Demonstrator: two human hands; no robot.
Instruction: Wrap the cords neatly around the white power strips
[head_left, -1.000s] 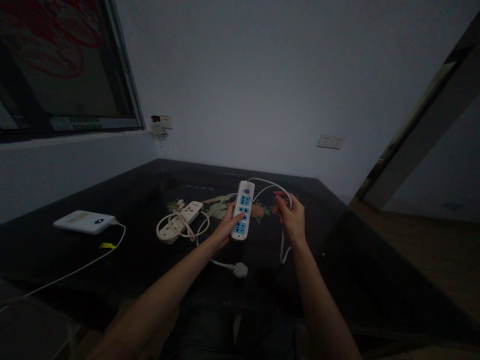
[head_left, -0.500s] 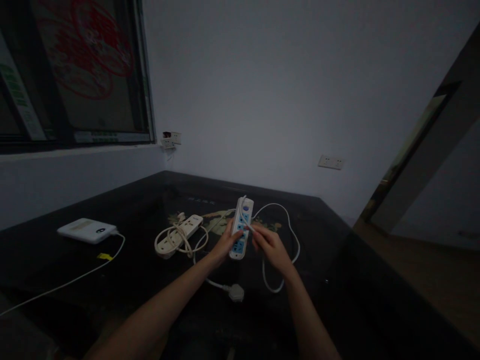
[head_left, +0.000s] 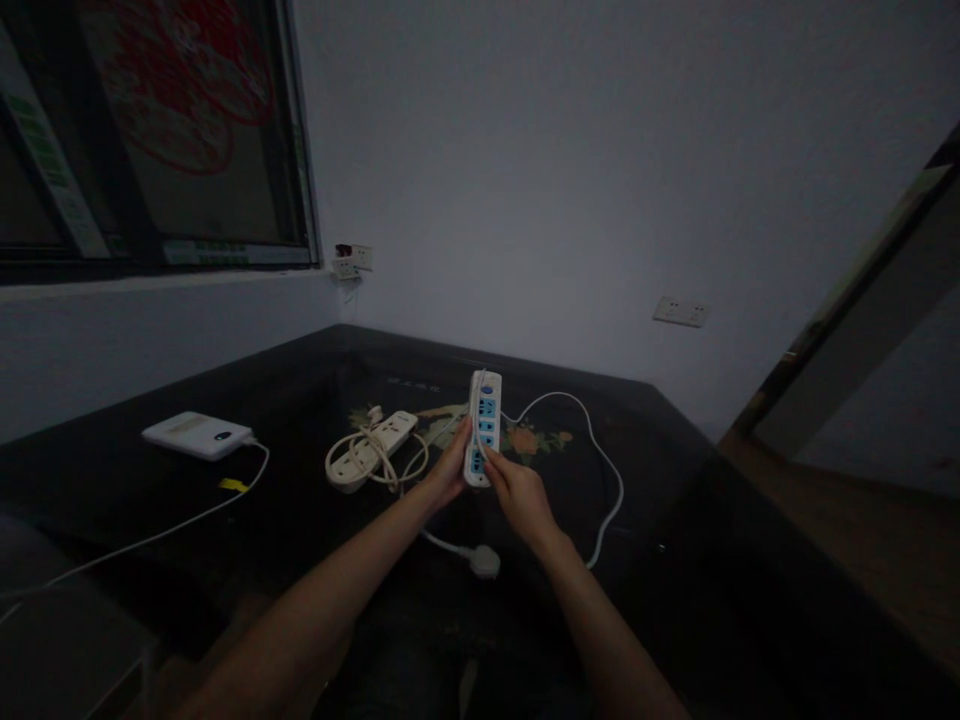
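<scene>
A white power strip [head_left: 490,428] with blue sockets is tilted up over the middle of the dark table. My left hand [head_left: 451,468] is closed around its left side near the lower end. The strip's white cord [head_left: 478,415] runs down along its face, and my right hand [head_left: 519,492] pinches that cord near the bottom sockets. More of the cord [head_left: 592,430] loops out to the right across the table. In front of my hands lies a white plug [head_left: 484,562] on its cord. A second, cream power strip [head_left: 375,450] wrapped in its own cord lies to the left.
On the left of the table [head_left: 300,390] sits a white box-like device [head_left: 199,436] with a cable leading to the lower left. A yellow tag [head_left: 233,485] is beside that cable. Wall sockets [head_left: 680,311] are on the wall behind, and a window [head_left: 172,140] is at upper left.
My right hand has moved left and down across the strip's face, bringing the cord along its length. The cord loop at the right has shifted. The whole view has turned slightly.
</scene>
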